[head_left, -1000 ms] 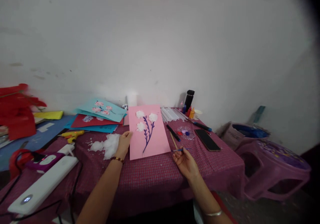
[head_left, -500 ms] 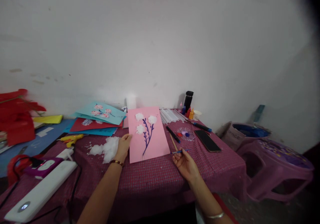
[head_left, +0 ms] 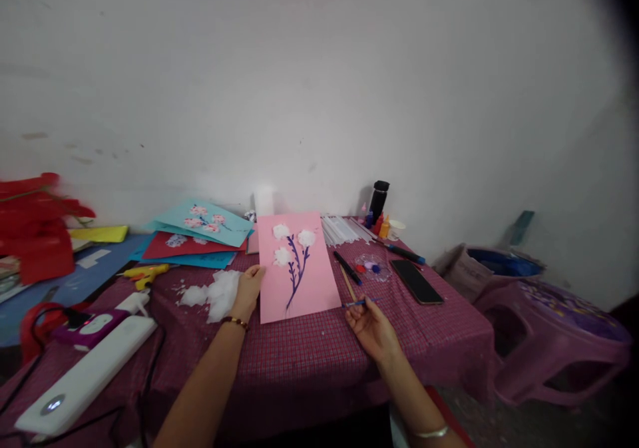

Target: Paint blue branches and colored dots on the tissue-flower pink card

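A sheet of pink paper (head_left: 319, 281) carries a painted dark blue branch with leaves and three white cotton blossoms. My left hand (head_left: 248, 290) pinches the sheet's left edge. Just off the lower right corner, my right hand (head_left: 372, 328) holds a thin blue paintbrush (head_left: 355, 303) between thumb and fingers, palm turned up. Loose white cotton (head_left: 222, 295) lies left of my left hand. Beyond my right hand is a clear palette (head_left: 382, 275) with red, lilac and dark blue paint. A black pen (head_left: 347, 267) and a wooden stick (head_left: 348, 281) lie beside the sheet.
Painted blue and red sheets (head_left: 210, 225) are stacked at the back left. A yellow glue gun (head_left: 144, 273), a purple power strip (head_left: 94, 328) and a white device (head_left: 90, 371) occupy the left. Rightward are a phone (head_left: 417, 281), paint bottles (head_left: 383, 227), a black flask (head_left: 379, 198) and a stool (head_left: 549, 348).
The view has shifted slightly, so everything sits a little differently in the picture. Both hands keep their hold on the pink paper and the paintbrush.
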`<act>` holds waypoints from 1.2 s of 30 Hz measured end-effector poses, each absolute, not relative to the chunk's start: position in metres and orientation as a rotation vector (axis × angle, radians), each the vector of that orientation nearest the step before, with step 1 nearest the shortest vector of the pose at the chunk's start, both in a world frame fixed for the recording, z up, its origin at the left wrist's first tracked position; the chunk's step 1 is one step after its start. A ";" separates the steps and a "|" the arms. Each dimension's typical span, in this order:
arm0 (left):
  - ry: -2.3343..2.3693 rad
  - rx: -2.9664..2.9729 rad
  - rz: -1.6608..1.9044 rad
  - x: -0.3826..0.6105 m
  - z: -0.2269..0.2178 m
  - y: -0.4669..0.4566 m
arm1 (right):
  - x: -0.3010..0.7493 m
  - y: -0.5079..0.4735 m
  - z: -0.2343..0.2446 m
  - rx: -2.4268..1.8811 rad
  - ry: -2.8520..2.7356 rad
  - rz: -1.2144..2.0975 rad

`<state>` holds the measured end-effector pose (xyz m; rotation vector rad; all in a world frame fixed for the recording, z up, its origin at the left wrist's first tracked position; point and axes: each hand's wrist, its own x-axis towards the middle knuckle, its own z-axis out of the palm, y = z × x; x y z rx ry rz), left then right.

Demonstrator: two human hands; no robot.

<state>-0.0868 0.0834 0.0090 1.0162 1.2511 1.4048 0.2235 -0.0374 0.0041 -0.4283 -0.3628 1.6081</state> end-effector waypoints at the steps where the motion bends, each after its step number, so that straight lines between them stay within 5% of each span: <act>1: 1.255 1.015 1.407 -0.087 0.009 0.083 | 0.224 -0.037 0.004 -0.430 -0.361 1.609; 36: 1.502 1.205 1.344 -0.085 0.021 0.078 | 0.212 -0.041 0.016 -0.528 -0.448 1.442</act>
